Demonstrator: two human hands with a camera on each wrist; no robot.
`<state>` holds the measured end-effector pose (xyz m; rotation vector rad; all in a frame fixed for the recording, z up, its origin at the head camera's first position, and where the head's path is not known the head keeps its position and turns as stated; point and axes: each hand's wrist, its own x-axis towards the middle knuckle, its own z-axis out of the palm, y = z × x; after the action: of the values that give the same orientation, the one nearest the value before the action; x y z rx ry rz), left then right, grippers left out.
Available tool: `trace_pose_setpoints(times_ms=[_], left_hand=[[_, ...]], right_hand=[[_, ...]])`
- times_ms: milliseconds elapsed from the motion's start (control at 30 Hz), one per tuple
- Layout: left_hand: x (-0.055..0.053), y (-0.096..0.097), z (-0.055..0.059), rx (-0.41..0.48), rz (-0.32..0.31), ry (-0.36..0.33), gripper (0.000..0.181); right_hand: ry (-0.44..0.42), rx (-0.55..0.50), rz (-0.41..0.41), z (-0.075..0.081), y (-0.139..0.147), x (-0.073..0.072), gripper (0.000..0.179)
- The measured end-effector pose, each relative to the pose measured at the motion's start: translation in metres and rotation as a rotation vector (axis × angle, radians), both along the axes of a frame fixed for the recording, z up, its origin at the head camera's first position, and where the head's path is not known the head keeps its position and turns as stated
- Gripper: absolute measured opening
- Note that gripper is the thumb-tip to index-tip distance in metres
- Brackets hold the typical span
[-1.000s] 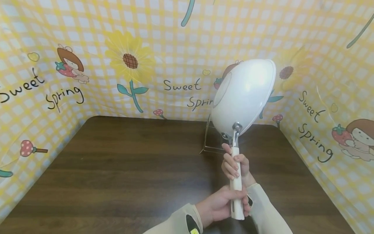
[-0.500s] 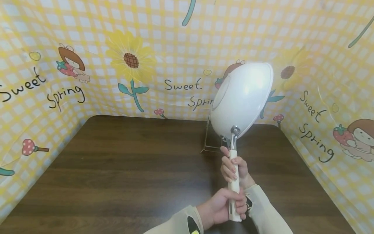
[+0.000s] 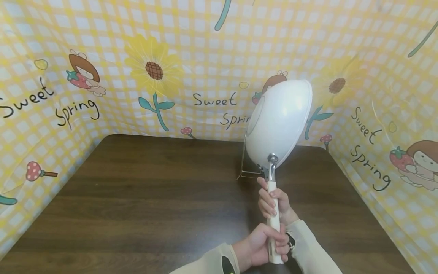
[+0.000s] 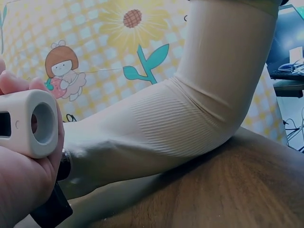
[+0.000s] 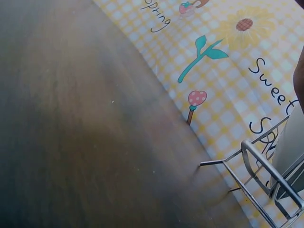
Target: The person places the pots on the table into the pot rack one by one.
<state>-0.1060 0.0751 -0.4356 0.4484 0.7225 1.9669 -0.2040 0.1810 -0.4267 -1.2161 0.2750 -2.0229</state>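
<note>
A white frying pan (image 3: 282,121) is held up on its side over the table, its outer bottom facing left and its rim to the right. Its white handle (image 3: 272,220) points down toward me. My left hand (image 3: 261,243) grips the handle's lower end; in the left wrist view the handle's holed end (image 4: 45,123) pokes out of that hand. Higher up, near the metal neck, my right hand (image 3: 275,201) wraps its fingers round the handle. Behind the pan stands a thin wire rack (image 3: 243,160), mostly hidden; the right wrist view shows its metal bars (image 5: 266,166) closer.
The dark wooden table (image 3: 143,205) reaches back to a yellow checked cloth (image 3: 205,57) hung at the back and both sides. In the left wrist view, cables and a dark screen (image 4: 287,38) lie beyond the cloth's edge.
The pan has come down and a little to the left, toward the wire rack, with its body turned slightly. Both hands have moved down with it, keeping their grip on the handle.
</note>
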Motion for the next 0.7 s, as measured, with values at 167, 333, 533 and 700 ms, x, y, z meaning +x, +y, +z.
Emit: trace_pose_setpoints(times_ms=[167, 333, 533, 700], left_hand=[[0.001, 0.001, -0.005, -0.038, 0.031, 0.005, 0.031], [0.0, 0.003, -0.01, -0.093, 0.053, 0.014, 0.031], [-0.002, 0.004, -0.015, -0.138, 0.057, 0.023, 0.028], [-0.003, 0.005, -0.018, -0.132, 0.052, 0.023, 0.027]], right_hand=[[0.016, -0.004, 0.011, -0.004, 0.001, -0.001, 0.017], [0.004, 0.001, 0.017, -0.007, 0.003, -0.001, 0.017], [-0.006, 0.001, 0.018, -0.01, 0.004, 0.0, 0.019], [-0.014, 0.006, 0.023, -0.012, 0.005, -0.001, 0.02]])
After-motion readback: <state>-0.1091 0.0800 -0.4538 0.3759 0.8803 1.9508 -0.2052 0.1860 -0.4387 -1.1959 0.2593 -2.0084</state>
